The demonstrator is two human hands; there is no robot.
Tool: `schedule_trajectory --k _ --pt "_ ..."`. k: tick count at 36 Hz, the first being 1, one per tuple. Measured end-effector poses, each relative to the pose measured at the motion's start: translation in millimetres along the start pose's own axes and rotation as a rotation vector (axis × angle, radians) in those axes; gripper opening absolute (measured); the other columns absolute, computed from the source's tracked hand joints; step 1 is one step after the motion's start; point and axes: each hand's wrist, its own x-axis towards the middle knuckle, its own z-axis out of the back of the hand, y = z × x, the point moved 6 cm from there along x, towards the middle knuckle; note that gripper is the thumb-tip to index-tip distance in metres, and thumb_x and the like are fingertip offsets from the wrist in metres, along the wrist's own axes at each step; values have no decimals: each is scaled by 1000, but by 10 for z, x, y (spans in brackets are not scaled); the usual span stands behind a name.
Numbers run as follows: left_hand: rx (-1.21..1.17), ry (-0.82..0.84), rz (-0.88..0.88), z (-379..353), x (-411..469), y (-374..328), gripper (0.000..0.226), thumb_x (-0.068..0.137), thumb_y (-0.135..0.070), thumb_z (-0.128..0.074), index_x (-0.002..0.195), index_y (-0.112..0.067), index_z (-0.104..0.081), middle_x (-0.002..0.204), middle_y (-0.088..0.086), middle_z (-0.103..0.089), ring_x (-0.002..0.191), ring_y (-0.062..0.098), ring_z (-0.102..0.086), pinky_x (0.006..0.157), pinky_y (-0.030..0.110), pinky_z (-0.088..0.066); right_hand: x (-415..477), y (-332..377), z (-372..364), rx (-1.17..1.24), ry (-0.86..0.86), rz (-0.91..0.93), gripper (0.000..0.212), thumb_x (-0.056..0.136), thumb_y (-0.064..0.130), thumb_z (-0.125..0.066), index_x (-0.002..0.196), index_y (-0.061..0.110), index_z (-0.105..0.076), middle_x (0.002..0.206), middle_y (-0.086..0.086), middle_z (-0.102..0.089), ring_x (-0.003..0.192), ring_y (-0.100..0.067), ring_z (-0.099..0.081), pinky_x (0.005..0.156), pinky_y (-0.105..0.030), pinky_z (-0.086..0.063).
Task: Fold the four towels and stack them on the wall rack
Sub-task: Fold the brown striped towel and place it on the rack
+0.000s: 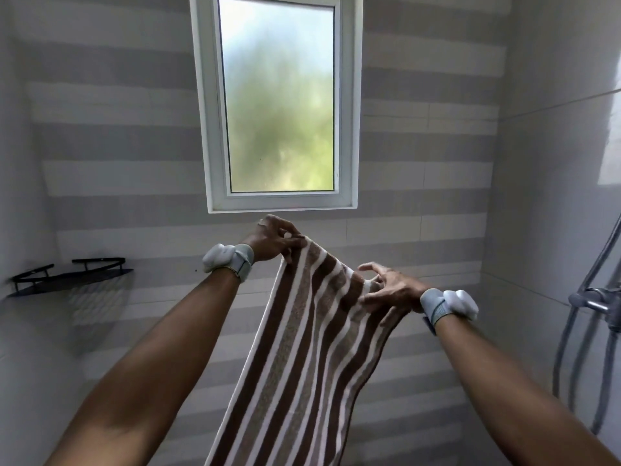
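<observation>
Head view, near to far: two bare forearms reach out, each with a grey wrist strap (448,306). The brown-and-white striped towel (302,348) hangs lengthwise between them, held up in the air, its lower end running out of frame at the bottom. Left hand (272,242) pinches the top left corner, thumb against curled fingers. Right hand (389,290) pinches the top right edge lower down; its other fingers are spread, and the exact pinch point is hard to read.

Step in hand looks like squaring the top edge before the first fold. To do it well: bring the right corner up level with the left, pull the edge taut, match corners along the stripes, then fold.

Farther off, the black wall rack (70,274) sits in the left corner, well apart from the towel. Frosted window (279,102) is on the far wall, shower mixer (598,301) at right.
</observation>
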Motion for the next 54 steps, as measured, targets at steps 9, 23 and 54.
schedule_trajectory --k 9,23,54 --pt "40 21 -38 -24 -27 -87 12 84 -30 -76 86 -18 -75 76 7 -71 65 15 -64 51 20 -45 52 42 -50 -61 -61 -74 15 86 6 -60 91 16 -50 81 -1 -66 77 -25 -68 70 -38 -57" --pt "-45 139 -62 -208 -91 -264 18 83 -25 -77 89 -8 -73 71 3 -69 51 9 -58 46 19 -45 41 391 -96 76 -101 114 5 89 16 -67 91 11 -68 79 -5 -69 67 -19 -69 70 -53 -58" --pt "-537 154 -22 -771 -267 -267 35 80 -10 -79 111 1 -66 105 19 -73 95 27 -70 88 38 -58 -210 1111 843 -52 -531 319 6 97 15 -50 92 11 -53 74 0 -62 54 -4 -61 54 -26 -50"
